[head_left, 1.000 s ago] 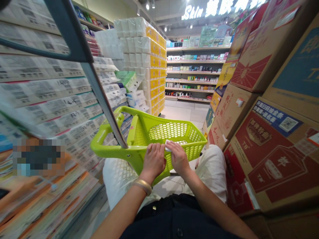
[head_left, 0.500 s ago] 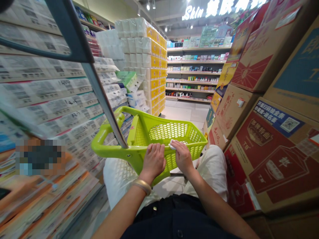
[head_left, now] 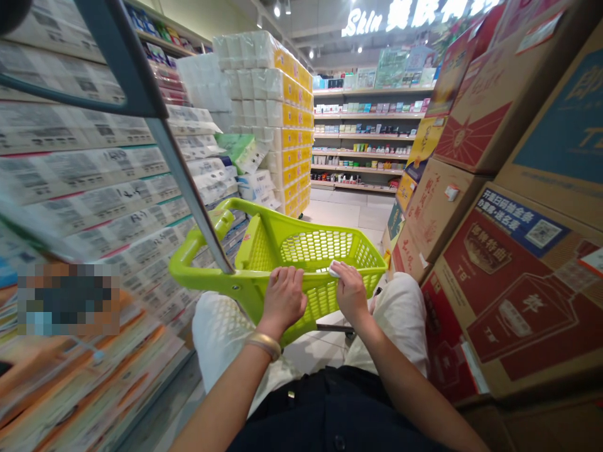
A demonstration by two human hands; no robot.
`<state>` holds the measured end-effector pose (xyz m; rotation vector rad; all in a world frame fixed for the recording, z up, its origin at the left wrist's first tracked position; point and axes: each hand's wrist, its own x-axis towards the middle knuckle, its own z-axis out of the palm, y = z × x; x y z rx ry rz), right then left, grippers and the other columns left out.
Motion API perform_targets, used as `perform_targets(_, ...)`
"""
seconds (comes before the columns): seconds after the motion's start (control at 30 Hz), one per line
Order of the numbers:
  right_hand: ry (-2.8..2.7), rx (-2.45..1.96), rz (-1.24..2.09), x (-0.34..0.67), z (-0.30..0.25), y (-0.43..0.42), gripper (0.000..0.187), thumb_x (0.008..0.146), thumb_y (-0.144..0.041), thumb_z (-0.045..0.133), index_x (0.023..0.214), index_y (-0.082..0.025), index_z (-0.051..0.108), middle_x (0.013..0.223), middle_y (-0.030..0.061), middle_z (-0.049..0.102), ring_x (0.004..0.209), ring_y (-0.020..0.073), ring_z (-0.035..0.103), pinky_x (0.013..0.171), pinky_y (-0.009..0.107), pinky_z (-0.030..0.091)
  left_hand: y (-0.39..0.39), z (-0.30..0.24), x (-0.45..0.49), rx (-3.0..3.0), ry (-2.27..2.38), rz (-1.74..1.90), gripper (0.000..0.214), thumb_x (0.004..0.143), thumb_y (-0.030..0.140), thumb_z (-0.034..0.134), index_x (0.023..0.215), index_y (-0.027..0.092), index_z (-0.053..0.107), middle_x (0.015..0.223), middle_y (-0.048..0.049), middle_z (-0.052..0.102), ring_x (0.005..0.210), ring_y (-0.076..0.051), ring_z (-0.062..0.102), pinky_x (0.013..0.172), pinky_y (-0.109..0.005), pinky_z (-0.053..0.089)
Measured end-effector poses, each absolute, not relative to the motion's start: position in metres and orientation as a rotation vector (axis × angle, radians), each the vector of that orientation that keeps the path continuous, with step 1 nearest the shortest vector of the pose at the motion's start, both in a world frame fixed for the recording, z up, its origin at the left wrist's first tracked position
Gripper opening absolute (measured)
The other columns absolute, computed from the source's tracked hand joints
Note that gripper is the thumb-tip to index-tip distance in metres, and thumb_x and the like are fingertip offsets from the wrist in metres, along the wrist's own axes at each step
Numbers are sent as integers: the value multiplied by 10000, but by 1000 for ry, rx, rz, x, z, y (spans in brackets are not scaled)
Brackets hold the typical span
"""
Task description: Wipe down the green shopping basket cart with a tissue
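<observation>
A lime-green plastic shopping basket [head_left: 301,317] with a mesh wall stands between my knees, its inside showing no goods. My left hand [head_left: 284,298], with a gold bangle at the wrist, is closed over the near rim. Further right along the same rim, my right hand [head_left: 351,290] presses a small folded white cloth or tissue [head_left: 334,269] against the edge. A metal pole [head_left: 188,194] with a dark grey grip [head_left: 136,69] rises at the basket's left end, beside its green handle [head_left: 181,263].
Cartons [head_left: 522,282] are stacked close on my right. Packaged paper goods [head_left: 85,182] and tissue packs [head_left: 289,119] pile up on the left. A person with a blurred face [head_left: 70,298] is at the lower left. Shelves of small products [head_left: 362,129] stand at the back.
My right hand has slid the white cloth slightly to the right along the rim, away from the left hand. The left hand stays on the rim. The view shifted a little.
</observation>
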<state>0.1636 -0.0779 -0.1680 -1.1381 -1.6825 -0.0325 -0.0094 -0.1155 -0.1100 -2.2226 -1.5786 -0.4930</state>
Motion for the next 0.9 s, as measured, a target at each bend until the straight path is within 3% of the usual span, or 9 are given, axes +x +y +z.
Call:
perform_targets(0.2,-1859,-983,25,141,-162,-83,448,868,-48,387,1172,-225,664,1266,60,669,1220,187,590,1093,413,419,-112,-109,-12,-2216,-1614,-482,347,753,192,545,1099,170,567,993,-103,601,1016,-288,496,1012,-426,318)
perform_targets(0.43,-1682,-1173,-15,172,-173,-71,433,851,-48,395,1120,-217,689,1168,80,715,1183,226,616,1087,480,406,-111,-110,-14,-2215,-1618,-504,363,764,198,536,1125,183,571,996,-109,594,1016,-294,491,1009,-444,313)
perform_targets(0.67,-1854,-1016,35,145,-164,-78,449,863,-49,392,1174,-229,662,1265,60,670,1213,190,595,1106,422,400,-109,-109,-12,-2229,-1596,-483,359,745,189,551,1103,167,566,993,-108,591,1016,-291,483,1010,-436,320)
perform_targets(0.9,-1644,-1197,-28,186,-174,-66,433,825,-40,405,1096,-217,693,1154,73,721,1169,222,620,1071,469,423,-109,-110,-14,-2182,-1638,-525,327,761,191,535,1084,180,588,975,-105,602,1003,-292,497,1006,-442,322)
